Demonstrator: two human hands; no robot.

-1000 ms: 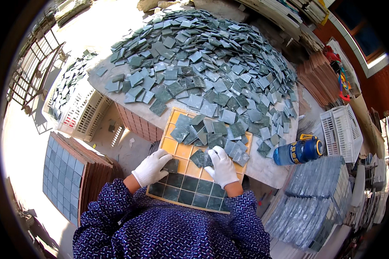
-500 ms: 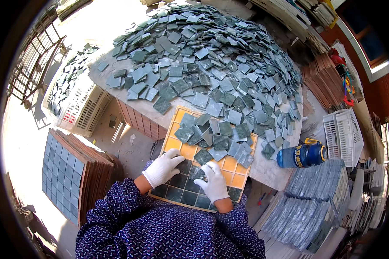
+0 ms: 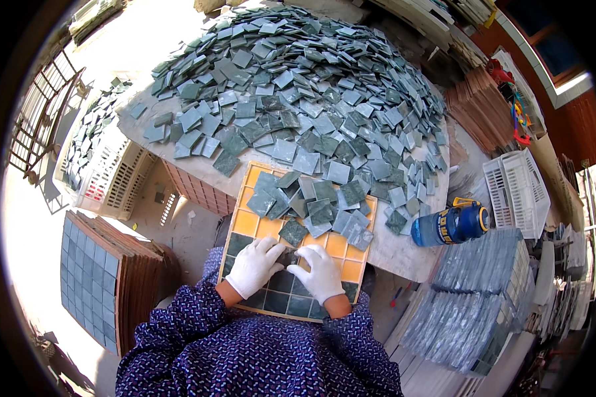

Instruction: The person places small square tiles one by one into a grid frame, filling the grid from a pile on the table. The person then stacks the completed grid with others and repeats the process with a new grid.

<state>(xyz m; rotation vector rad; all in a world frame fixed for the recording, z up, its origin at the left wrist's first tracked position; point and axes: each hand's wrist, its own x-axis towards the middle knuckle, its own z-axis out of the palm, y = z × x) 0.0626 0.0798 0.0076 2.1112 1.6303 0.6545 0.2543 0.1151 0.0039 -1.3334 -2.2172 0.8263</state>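
My white-gloved hands work close together over a yellow grid tray (image 3: 336,246) with square pockets. Dark green stone tiles (image 3: 278,302) fill its near rows and part of its left side. My left hand (image 3: 253,268) has its fingers bent around the left edge of a small dark tile (image 3: 287,258). The right hand (image 3: 320,274) pinches toward the same tile from the other side, its thumb low beside it. Gloves partly cover this tile and the pockets under them. Loose tiles (image 3: 321,210) lie heaped on the tray's far half, just beyond my fingers.
A large tile heap (image 3: 298,66) covers the table (image 3: 404,255). Right of the tray lies a blue bottle (image 3: 447,225), near a white crate (image 3: 518,192) and wrapped tile stacks (image 3: 463,317). At left stand tile-faced panels (image 3: 89,281) and a tile-filled crate (image 3: 116,178).
My left hand has moved right, across the tray, to meet the right hand at a dark tile. The view has shifted, so the surroundings appear slightly further left.
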